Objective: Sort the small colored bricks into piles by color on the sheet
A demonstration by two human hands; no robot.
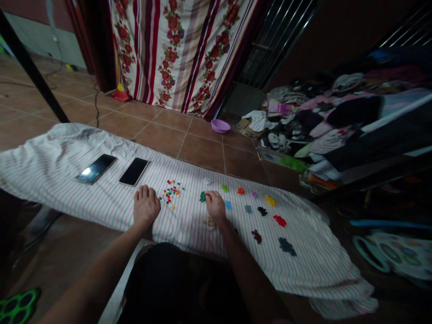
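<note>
On a striped cloth lie small colored pieces sorted into piles by color. My left hand rests palm down on the cloth, fingers lying flat, just left of a mixed heap of tiny pieces. Over by the dark green pile, my right hand has thumb and fingertips pinched together; anything between them is too small to make out. Partly behind that hand is a beige pile. Around it sit white, lime green, orange and light blue piles.
Two phones lie on the cloth at the left. Farther right are yellow, red, brown and dark grey piles. A purple basin stands on the tiled floor, near heaped clothes.
</note>
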